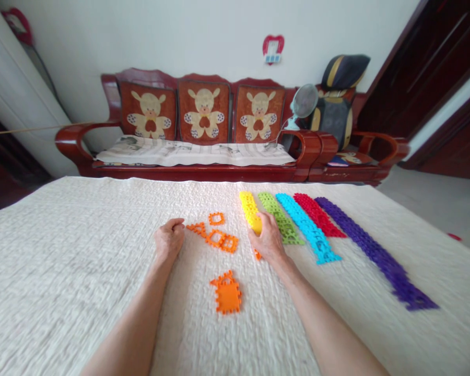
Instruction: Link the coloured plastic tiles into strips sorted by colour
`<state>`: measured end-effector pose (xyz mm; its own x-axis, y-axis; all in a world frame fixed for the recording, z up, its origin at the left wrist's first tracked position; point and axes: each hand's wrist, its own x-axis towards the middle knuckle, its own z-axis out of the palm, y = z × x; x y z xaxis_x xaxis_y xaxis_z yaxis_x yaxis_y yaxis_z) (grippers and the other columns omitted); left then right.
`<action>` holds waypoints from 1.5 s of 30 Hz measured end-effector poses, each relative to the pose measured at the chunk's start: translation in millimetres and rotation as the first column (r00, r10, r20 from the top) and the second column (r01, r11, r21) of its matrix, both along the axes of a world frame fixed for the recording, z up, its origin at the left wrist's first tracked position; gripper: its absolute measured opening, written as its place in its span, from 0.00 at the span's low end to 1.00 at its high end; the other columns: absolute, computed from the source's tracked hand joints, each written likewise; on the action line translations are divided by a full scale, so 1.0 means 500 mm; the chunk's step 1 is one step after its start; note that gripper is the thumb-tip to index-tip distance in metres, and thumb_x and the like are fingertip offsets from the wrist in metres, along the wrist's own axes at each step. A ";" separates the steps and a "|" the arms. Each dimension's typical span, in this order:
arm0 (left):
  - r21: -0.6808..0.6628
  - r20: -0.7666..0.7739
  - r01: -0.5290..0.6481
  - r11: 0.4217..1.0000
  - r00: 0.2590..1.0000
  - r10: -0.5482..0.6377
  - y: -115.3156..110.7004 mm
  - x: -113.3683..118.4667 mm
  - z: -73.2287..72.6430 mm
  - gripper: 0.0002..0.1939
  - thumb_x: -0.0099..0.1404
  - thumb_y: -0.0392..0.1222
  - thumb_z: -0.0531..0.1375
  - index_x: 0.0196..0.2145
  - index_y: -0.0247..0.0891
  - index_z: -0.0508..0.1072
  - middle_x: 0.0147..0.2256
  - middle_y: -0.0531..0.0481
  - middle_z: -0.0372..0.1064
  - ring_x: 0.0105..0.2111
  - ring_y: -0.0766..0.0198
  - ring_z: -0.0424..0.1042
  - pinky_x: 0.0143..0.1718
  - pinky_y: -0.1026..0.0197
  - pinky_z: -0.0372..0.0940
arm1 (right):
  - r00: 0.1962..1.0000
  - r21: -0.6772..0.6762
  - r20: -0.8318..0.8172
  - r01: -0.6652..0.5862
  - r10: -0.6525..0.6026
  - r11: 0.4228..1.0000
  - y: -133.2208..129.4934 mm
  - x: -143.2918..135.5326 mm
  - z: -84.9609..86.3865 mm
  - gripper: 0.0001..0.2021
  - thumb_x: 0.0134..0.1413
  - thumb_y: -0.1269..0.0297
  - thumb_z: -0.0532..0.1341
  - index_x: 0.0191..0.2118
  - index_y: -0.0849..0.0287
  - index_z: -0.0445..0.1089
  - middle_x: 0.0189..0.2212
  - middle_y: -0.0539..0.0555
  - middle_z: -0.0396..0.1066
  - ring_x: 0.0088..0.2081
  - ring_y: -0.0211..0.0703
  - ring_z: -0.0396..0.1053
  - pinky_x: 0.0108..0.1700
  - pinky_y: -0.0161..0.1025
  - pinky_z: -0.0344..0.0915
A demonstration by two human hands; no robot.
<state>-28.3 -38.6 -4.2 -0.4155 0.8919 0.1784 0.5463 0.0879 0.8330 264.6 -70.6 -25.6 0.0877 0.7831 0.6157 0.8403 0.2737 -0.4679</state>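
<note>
My left hand is closed just left of an orange triangular piece; whatever it may hold is too small to make out. My right hand lies at the near end of the yellow row, its fingers around a yellow piece. Partly under that hand shows an orange piece. Between the hands lie an orange square frame and overlapping orange pieces. Nearer to me is a solid orange square with an orange triangle at its top.
Rows of green, blue, red and purple pieces slant across the right of the white quilted cover. Beyond its far edge stand a wooden sofa and a small fan.
</note>
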 end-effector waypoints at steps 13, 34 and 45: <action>0.071 0.124 -0.039 0.997 0.992 0.030 0.012 -0.008 -0.023 0.16 0.53 0.38 0.54 0.34 0.39 0.80 0.31 0.48 0.79 0.35 0.55 0.78 0.47 0.53 0.70 | 0.950 0.129 0.121 -0.304 0.289 0.944 -0.049 -0.042 0.055 0.12 0.60 0.74 0.54 0.45 0.59 0.71 0.42 0.59 0.74 0.46 0.48 0.72 0.51 0.46 0.69; 0.030 -0.054 0.033 0.999 0.998 -0.031 0.002 0.003 -0.008 0.18 0.56 0.34 0.53 0.38 0.38 0.81 0.37 0.46 0.80 0.42 0.55 0.78 0.53 0.54 0.67 | 0.840 -0.211 0.275 -0.421 0.467 0.882 -0.093 -0.101 0.050 0.13 0.60 0.72 0.57 0.48 0.58 0.72 0.53 0.59 0.72 0.54 0.51 0.69 0.57 0.51 0.65; 0.034 0.090 -0.015 0.999 0.996 0.012 0.017 -0.005 -0.025 0.18 0.55 0.36 0.53 0.38 0.38 0.81 0.36 0.47 0.79 0.38 0.56 0.78 0.48 0.56 0.69 | 0.875 -0.141 0.208 -0.415 0.436 0.899 -0.085 -0.097 0.071 0.06 0.59 0.71 0.59 0.37 0.57 0.73 0.43 0.56 0.77 0.47 0.49 0.72 0.52 0.48 0.63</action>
